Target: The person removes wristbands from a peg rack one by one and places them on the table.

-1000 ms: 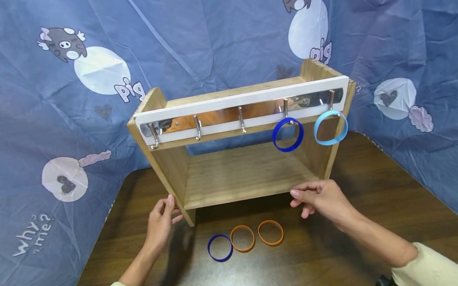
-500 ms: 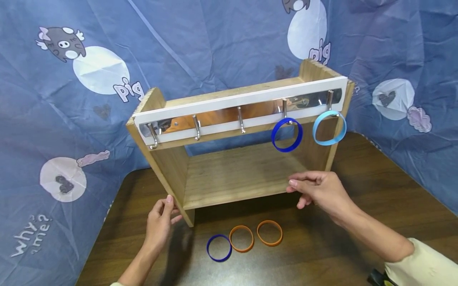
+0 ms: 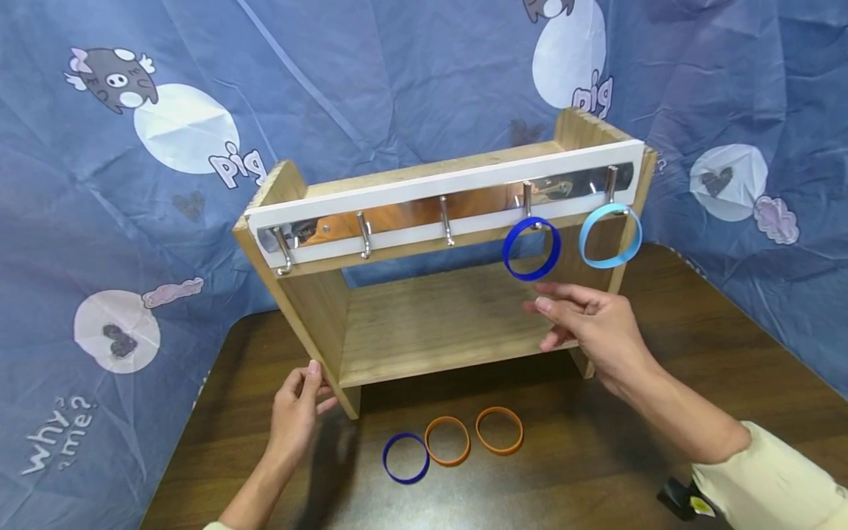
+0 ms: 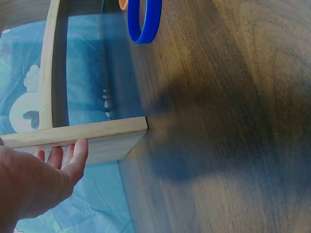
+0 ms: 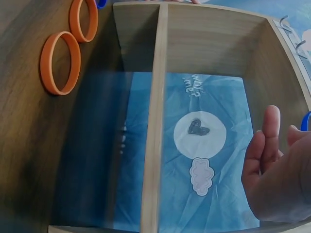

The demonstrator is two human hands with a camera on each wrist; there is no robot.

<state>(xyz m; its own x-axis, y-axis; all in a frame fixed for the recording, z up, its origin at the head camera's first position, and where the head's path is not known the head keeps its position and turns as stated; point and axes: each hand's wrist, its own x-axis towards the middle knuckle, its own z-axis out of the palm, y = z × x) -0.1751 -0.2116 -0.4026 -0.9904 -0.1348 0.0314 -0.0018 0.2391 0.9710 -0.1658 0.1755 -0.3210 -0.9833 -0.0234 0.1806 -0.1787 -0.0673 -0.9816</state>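
Observation:
My left hand (image 3: 296, 403) rests at the lower left side board of a wooden shelf (image 3: 411, 324). Its thumb touches the front edge, and its fingertips lie against the outer face in the left wrist view. My right hand (image 3: 599, 324) is raised before the shelf's right part, holding nothing, fingers loosely bent. Just above its fingertips a dark blue wristband (image 3: 508, 258) hangs from a metal hook (image 3: 527, 195). To its right, a light blue wristband (image 3: 636, 243) hangs on the end hook (image 3: 612, 180).
On the table (image 3: 530, 493) before the shelf lie a dark blue wristband (image 3: 386, 462) and two orange wristbands (image 3: 432, 452). Three hooks at the left of the white rail (image 3: 411, 184) hold no band. Blue printed cloth (image 3: 411, 73) stands behind.
My right hand has moved up from the lower board's front edge to just beneath the hanging dark blue wristband. The left hand and the bands stay where they were.

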